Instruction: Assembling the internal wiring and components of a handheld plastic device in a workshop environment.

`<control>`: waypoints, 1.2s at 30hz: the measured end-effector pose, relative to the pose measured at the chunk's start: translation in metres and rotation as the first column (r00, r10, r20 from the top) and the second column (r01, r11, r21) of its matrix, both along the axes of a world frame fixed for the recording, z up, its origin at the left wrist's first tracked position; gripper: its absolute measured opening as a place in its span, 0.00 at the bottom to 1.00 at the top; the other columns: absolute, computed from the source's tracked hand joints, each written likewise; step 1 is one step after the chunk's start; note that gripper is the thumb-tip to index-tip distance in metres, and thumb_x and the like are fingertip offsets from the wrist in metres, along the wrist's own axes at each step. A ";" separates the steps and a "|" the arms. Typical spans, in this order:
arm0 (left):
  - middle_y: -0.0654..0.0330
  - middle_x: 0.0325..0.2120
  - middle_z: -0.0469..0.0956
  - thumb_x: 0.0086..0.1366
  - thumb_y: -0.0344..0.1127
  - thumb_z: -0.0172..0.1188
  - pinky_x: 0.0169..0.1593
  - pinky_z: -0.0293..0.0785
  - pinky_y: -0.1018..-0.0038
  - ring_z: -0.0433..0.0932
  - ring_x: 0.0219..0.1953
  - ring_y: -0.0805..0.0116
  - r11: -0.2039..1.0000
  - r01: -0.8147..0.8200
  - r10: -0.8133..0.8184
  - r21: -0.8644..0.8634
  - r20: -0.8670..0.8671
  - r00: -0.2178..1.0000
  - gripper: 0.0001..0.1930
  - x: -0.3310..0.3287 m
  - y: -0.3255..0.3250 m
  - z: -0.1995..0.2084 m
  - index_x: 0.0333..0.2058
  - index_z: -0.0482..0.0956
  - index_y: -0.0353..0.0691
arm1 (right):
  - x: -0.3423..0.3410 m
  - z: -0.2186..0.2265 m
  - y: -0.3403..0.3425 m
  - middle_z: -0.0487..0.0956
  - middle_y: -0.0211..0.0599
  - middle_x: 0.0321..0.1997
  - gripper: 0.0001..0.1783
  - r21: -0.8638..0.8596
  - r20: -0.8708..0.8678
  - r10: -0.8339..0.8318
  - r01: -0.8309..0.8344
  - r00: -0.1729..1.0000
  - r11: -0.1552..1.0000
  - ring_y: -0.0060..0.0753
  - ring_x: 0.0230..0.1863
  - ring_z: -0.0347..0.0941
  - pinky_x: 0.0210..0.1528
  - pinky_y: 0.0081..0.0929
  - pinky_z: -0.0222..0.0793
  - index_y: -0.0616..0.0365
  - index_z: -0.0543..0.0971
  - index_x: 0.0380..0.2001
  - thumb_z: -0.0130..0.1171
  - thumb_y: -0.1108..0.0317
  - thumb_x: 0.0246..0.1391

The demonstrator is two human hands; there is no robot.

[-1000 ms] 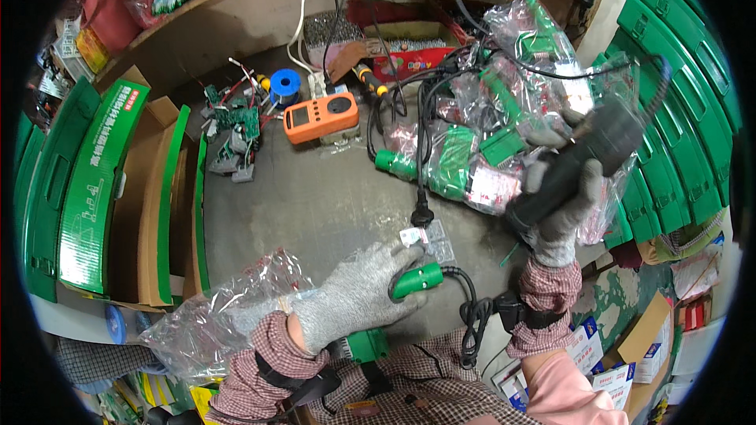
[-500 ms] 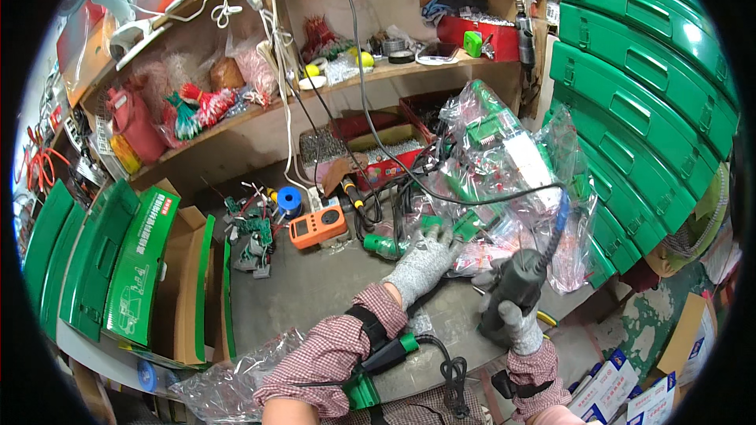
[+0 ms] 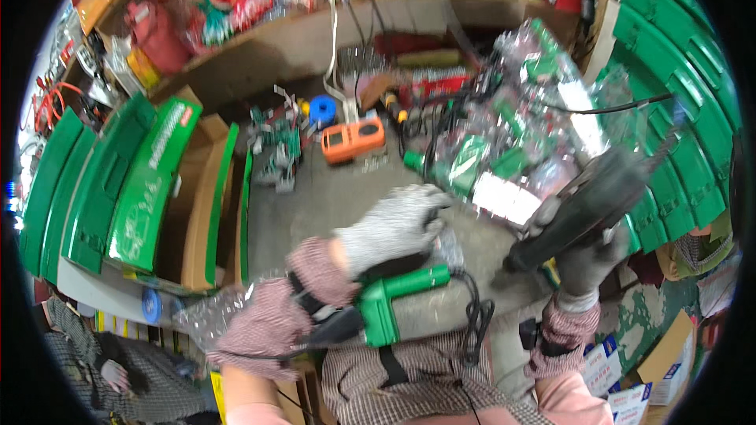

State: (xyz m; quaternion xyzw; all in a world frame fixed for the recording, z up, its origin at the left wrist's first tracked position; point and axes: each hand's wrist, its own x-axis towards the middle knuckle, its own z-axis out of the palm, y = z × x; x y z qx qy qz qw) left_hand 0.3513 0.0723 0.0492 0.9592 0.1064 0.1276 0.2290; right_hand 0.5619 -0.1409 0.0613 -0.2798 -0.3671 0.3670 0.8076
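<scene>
Black power tool [image 3: 587, 206] — in right hand [image 3: 587, 264], fingers [image 3: 542, 218] around it

Left glove [image 3: 390, 228]: showing rough, matt knit cloth
Black power tool [image 3: 592, 203]: looking like matt plastic
Near green tool [image 3: 381, 318]: showing smooth plastic
Far bags [image 3: 550, 173]: shining, glossy plastic

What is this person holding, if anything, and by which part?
The right hand grips a black corded tool around its body. Whether the left hand, near the green tool, holds anything cannot be told; its palm is hidden.
</scene>
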 end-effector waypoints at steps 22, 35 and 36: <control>0.50 0.46 0.79 0.62 0.45 0.63 0.48 0.79 0.56 0.79 0.47 0.48 0.964 -0.202 0.183 -0.171 -0.121 0.976 0.24 -0.061 -0.070 -0.047 0.55 0.77 0.44 | -0.064 -0.017 0.091 0.80 0.46 0.24 0.43 0.119 0.394 0.534 -0.618 0.748 0.777 0.42 0.24 0.78 0.25 0.39 0.77 0.72 0.76 0.42 0.70 0.35 0.48; 0.54 0.47 0.79 0.57 0.38 0.67 0.50 0.79 0.59 0.80 0.46 0.52 0.976 -0.210 0.208 -0.052 -0.039 0.977 0.28 -0.055 -0.076 -0.043 0.57 0.76 0.43 | -0.093 -0.011 0.091 0.82 0.61 0.40 0.56 0.045 0.187 0.464 -0.479 0.866 0.876 0.47 0.37 0.78 0.47 0.37 0.73 0.73 0.69 0.59 0.50 0.23 0.54; 0.54 0.47 0.78 0.57 0.38 0.67 0.50 0.79 0.60 0.80 0.46 0.52 0.972 -0.223 0.219 -0.073 -0.060 0.974 0.28 -0.056 -0.076 -0.044 0.57 0.76 0.42 | -0.093 -0.015 0.092 0.81 0.60 0.39 0.55 0.033 0.216 0.470 -0.487 0.856 0.873 0.46 0.36 0.78 0.46 0.37 0.73 0.72 0.69 0.58 0.51 0.24 0.54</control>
